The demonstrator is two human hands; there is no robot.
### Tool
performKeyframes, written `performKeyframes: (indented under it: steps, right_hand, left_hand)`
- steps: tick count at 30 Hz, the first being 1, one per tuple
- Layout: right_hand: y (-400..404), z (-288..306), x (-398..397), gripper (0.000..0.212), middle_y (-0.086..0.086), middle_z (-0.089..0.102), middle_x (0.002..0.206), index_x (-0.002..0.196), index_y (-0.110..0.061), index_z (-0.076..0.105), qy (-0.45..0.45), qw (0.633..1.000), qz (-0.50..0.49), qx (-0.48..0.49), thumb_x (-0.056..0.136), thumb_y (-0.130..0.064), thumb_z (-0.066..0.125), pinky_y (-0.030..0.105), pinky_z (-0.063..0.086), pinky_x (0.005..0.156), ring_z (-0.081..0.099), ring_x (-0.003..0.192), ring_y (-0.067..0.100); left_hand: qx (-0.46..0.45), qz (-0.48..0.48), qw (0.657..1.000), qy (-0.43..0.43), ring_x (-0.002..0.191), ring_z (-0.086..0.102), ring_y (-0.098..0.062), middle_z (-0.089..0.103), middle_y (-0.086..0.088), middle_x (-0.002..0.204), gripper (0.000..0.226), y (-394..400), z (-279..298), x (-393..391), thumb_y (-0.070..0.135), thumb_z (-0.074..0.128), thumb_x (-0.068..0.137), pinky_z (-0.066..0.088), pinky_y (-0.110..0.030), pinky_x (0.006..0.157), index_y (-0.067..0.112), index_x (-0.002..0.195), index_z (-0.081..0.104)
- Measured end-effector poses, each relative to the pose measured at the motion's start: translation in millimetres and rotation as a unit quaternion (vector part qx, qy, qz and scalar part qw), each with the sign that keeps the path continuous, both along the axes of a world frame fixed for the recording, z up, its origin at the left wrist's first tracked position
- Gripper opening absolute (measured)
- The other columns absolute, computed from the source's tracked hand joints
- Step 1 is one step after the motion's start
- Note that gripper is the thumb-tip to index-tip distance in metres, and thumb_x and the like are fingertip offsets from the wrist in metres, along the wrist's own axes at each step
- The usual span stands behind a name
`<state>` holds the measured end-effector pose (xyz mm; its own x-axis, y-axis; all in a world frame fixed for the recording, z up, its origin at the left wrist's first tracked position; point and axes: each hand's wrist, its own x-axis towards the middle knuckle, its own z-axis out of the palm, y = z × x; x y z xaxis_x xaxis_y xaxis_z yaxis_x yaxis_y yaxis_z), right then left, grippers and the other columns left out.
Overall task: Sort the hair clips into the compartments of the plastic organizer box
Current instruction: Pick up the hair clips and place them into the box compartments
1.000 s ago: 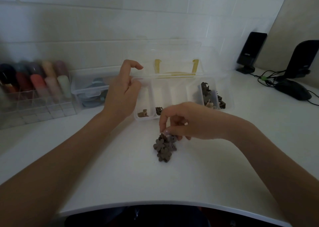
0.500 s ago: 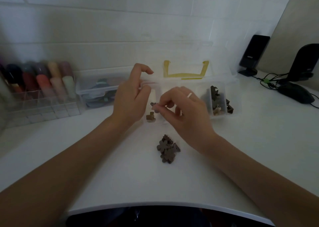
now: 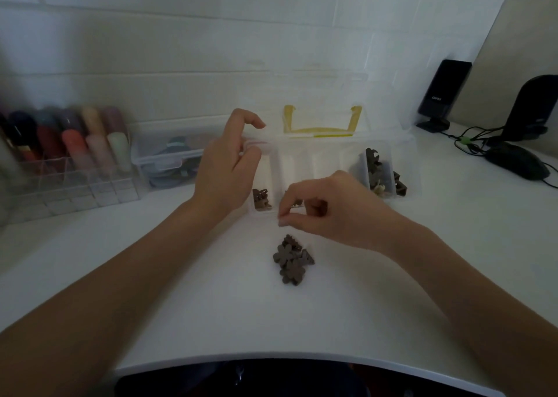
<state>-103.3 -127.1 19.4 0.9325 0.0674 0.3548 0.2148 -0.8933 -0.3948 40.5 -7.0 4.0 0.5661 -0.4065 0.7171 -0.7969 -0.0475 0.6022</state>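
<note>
The clear plastic organizer box (image 3: 329, 143) stands open at the middle of the white table, its lid with a yellow handle leaning back. A brown clip (image 3: 261, 201) lies in its leftmost compartment, another clip (image 3: 296, 202) in the second, and several dark clips (image 3: 376, 170) fill the right end. A pile of brown flower-shaped hair clips (image 3: 291, 259) lies on the table in front of the box. My left hand (image 3: 226, 170) grips the box's left wall. My right hand (image 3: 332, 212) hovers between box and pile, thumb and forefinger pinched together with nothing visible in them.
At the far left stands an acrylic rack of coloured tubes (image 3: 60, 155), next to it a clear latched container (image 3: 169, 161). Two black speakers (image 3: 444, 94), cables and a mouse (image 3: 516, 161) sit at the right. The table's curved front edge (image 3: 271, 357) is close to me.
My right hand carried a clip from the pile up to the second compartment, let it go there, and has drawn back toward the pile. My left hand stayed on the box.
</note>
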Motion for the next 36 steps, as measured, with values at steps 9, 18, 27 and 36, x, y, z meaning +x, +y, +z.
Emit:
performKeyframes:
  steps: [9, 18, 27, 36]
  right_hand:
    - [5, 13, -6, 0.024, -0.043, 0.043, 0.045, 0.105, -0.035, 0.071, 0.165, 0.983, -0.015, -0.082, 0.084, -0.044, 0.063, 0.014, 0.032, 0.048, 0.050, 0.051, -0.013]
    - [6, 6, -4, 0.004, -0.011, 0.054, 0.045, 0.084, -0.026, 0.070, 0.159, 0.987, 0.001, -0.031, 0.081, -0.025, 0.067, 0.023, 0.048, 0.056, 0.055, 0.046, 0.004]
    - [6, 5, -2, 0.005, -0.005, 0.066, 0.076, 0.083, -0.021, 0.073, 0.117, 0.988, 0.050, 0.083, 0.078, -0.023, 0.073, 0.019, 0.043, 0.052, 0.050, 0.050, 0.008]
    - [5, 4, 0, 0.004, 0.001, 0.073, 0.083, 0.088, -0.011, 0.068, 0.003, 0.968, 0.027, 0.248, 0.085, -0.014, 0.067, 0.031, 0.050, 0.043, 0.070, 0.064, 0.021]
  left_hand:
    - [-0.005, -0.002, 1.000, 0.019, 0.044, 0.030, -0.007, 0.033, 0.003, 0.050, 0.030, 1, -1, 3, 0.009, 0.036, 0.077, 0.028, -0.028, 0.046, 0.020, 0.102, 0.047]
    - [-0.002, 0.000, 1.000, 0.020, 0.044, 0.031, -0.007, 0.034, 0.002, 0.051, 0.028, 1, -1, 3, 0.010, 0.035, 0.078, 0.026, -0.022, 0.044, 0.021, 0.101, 0.046]
    - [0.003, 0.004, 1.000, 0.023, 0.045, 0.032, -0.009, 0.037, 0.000, 0.051, 0.027, 1, -1, 3, 0.011, 0.035, 0.078, 0.029, -0.030, 0.046, 0.022, 0.101, 0.046]
    - [0.001, 0.002, 1.000, 0.008, 0.046, 0.035, -0.011, 0.038, 0.000, 0.052, 0.028, 2, 0, 3, 0.011, 0.035, 0.078, 0.030, -0.029, 0.046, 0.019, 0.102, 0.047]
